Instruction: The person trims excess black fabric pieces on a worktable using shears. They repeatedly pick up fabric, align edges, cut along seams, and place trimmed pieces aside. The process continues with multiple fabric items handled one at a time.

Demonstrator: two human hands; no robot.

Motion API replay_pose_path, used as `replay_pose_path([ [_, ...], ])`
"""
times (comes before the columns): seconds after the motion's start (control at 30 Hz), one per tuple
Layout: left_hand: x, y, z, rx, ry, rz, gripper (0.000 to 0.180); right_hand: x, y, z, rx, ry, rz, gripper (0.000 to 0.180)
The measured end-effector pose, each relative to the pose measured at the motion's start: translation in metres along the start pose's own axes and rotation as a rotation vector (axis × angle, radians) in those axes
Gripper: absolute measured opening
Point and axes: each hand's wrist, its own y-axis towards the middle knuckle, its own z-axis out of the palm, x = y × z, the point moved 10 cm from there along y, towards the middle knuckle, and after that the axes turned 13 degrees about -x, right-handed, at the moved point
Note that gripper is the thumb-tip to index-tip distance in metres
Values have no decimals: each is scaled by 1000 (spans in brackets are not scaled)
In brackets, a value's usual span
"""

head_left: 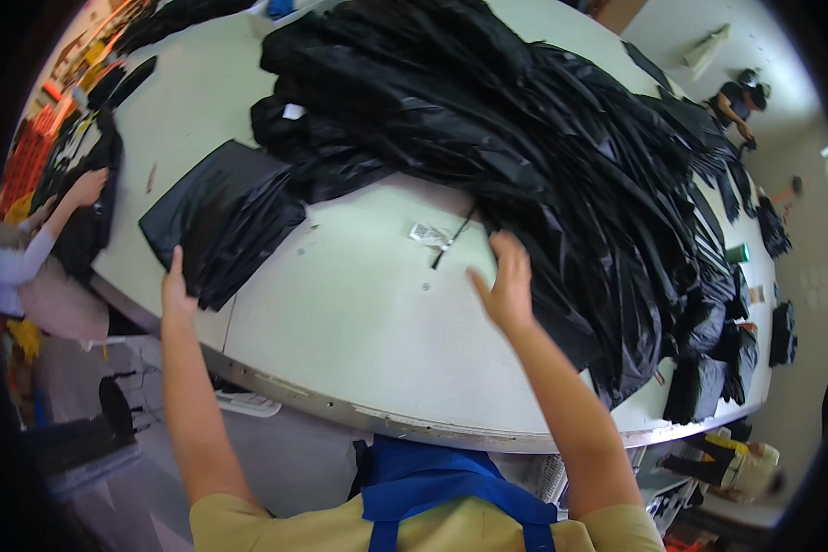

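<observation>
My left hand [176,293] rests on the near edge of a folded stack of black plastic bags [221,216] lying at the left of the pale table [359,313]; its fingers lie flat on the stack. My right hand [504,281] is open, fingers spread, at the near edge of a big heap of black plastic bags [534,138] that covers the table's middle and right. A small clear wrapper with a black strip [437,239] lies on the bare table between the hands.
Another person's hand [87,187] in a white sleeve handles black bags at the far left. A person [736,103] stands at the far right. More black bag bundles [708,368] hang over the table's right edge. Red crates [28,156] stand far left.
</observation>
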Motion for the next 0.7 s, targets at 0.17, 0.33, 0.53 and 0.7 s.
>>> replay_pose_path([
  [0.17,-9,-6,-1,-117,123,35,50,-110,140,-38,-277,-525,149,74],
  [0.33,-19,-23,-14,-288,226,124,49,-165,181,-8,285,-681,388,29],
  [0.53,-60,-129,21,-795,894,1173,62,-72,187,-141,-323,-28,94,18],
  [0.7,95,-222,200,362,154,395,79,99,115,-269,-159,402,-110,12],
])
